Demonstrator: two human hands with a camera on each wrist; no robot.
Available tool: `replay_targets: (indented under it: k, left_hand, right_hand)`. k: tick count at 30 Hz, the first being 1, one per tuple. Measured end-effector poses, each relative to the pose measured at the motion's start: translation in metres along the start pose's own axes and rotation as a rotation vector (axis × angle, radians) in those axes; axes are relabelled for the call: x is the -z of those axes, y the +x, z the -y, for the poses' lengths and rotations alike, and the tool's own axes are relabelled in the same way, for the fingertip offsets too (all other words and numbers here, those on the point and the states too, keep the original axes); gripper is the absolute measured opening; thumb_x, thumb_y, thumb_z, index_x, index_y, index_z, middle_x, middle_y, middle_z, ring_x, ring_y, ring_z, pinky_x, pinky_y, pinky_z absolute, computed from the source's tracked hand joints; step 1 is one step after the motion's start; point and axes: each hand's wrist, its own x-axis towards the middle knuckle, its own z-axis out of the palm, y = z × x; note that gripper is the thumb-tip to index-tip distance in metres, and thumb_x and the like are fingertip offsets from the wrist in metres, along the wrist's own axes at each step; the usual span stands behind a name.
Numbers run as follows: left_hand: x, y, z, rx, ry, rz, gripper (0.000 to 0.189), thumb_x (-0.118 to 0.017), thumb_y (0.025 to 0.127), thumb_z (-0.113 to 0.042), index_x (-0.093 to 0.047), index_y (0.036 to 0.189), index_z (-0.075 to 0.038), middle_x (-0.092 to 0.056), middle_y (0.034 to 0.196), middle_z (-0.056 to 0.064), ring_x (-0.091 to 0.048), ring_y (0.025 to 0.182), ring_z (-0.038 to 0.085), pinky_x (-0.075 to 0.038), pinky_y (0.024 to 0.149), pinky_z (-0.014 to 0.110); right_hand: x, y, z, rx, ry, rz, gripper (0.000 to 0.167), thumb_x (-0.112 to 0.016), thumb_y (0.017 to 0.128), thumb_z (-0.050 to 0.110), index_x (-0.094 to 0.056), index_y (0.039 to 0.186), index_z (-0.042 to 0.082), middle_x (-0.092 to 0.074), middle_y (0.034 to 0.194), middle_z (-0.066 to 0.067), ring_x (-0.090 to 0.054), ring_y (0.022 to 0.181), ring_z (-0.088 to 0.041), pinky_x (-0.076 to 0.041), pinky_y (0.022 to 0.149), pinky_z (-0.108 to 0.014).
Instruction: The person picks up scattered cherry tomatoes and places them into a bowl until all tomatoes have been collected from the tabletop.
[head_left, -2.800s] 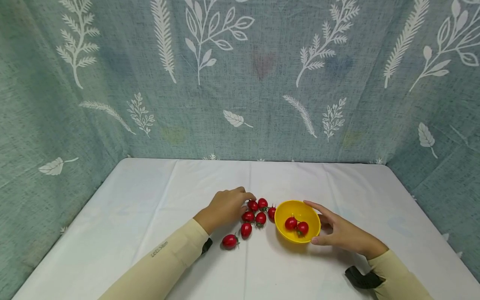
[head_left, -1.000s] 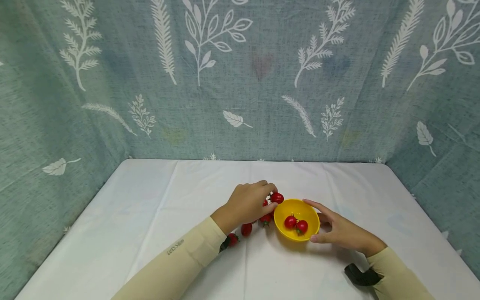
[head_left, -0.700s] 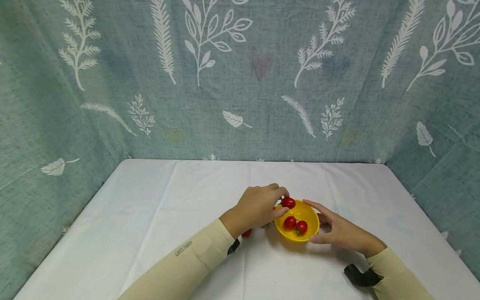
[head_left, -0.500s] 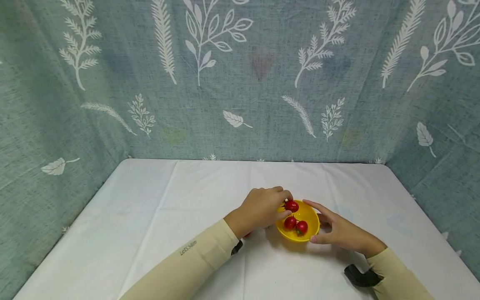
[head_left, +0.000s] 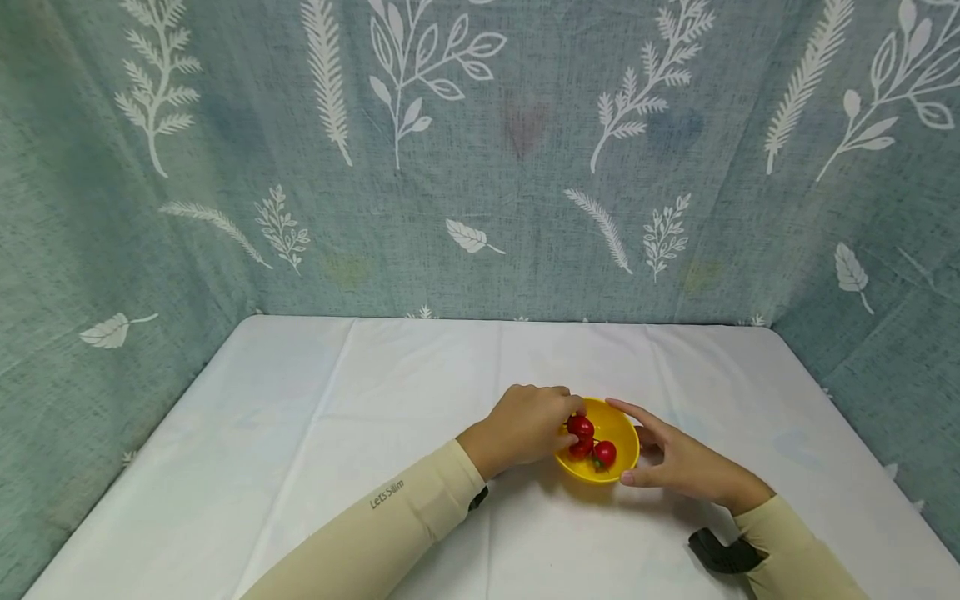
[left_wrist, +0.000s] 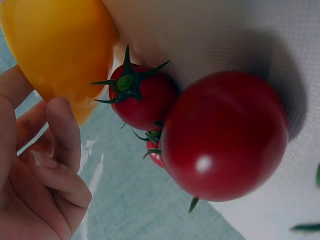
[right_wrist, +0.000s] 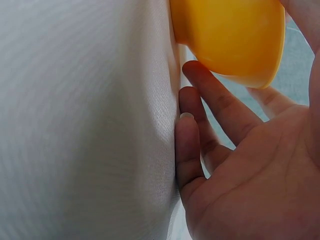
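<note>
A creased white cloth (head_left: 555, 546) covers a desk (head_left: 405, 358), where a yellow bowl (head_left: 618, 433) stands right of center; near it, seen from the left wrist, red tomatoes (left_wrist: 227, 135) with green stems lie clustered on the cloth.

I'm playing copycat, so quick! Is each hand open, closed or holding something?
Left hand: closed, pinching a red cherry tomato at the yellow bowl.
Right hand: open, touching the yellow bowl's side.
</note>
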Motion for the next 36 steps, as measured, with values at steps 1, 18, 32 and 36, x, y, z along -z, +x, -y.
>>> replay_targets:
  k: [1, 18, 32, 36]
  left_hand:
    - [0.0, 0.0, 0.0, -0.001, -0.002, -0.001, 0.03, -0.073, 0.091, -0.037, -0.071, 0.117, -0.021, -0.07, 0.101, -0.006, -0.061, 0.074, 0.007, -0.051, 0.065, 0.023]
    - [0.008, -0.008, 0.004, -0.017, -0.014, -0.026, 0.032, -0.073, 0.091, -0.036, -0.071, 0.12, -0.023, -0.07, 0.108, -0.005, -0.064, 0.077, 0.008, -0.052, 0.066, 0.023]
    - [0.019, -0.037, 0.033, 0.02, -0.079, -0.07, 0.03, -0.074, 0.09, -0.033, -0.071, 0.119, -0.024, -0.07, 0.108, -0.004, -0.054, 0.063, 0.006, -0.043, 0.056, 0.022]
    - [0.019, -0.048, 0.04, 0.041, -0.101, -0.075, 0.029, -0.075, 0.09, -0.032, -0.071, 0.116, -0.023, -0.07, 0.107, -0.004, -0.055, 0.065, 0.006, -0.044, 0.058, 0.023]
  right_hand:
    - [0.0, 0.0, 0.0, 0.001, -0.002, 0.0, 0.091, -0.075, 0.09, 0.028, -0.016, 0.159, 0.035, -0.048, 0.149, -0.017, -0.057, 0.128, -0.031, -0.045, 0.104, -0.049]
    - [-0.001, -0.001, 0.004, 0.015, -0.038, -0.012, 0.093, -0.077, 0.087, 0.031, -0.018, 0.159, 0.032, -0.04, 0.156, -0.021, -0.05, 0.135, -0.039, -0.04, 0.109, -0.06]
    - [-0.001, -0.001, 0.004, -0.007, -0.039, -0.028, 0.094, -0.079, 0.085, 0.032, -0.02, 0.159, 0.031, -0.036, 0.158, -0.019, -0.048, 0.137, -0.039, -0.038, 0.11, -0.062]
    - [-0.001, -0.001, 0.004, -0.014, -0.047, -0.027, 0.094, -0.079, 0.085, 0.034, -0.02, 0.159, 0.032, -0.036, 0.158, -0.019, -0.047, 0.138, -0.04, -0.038, 0.11, -0.062]
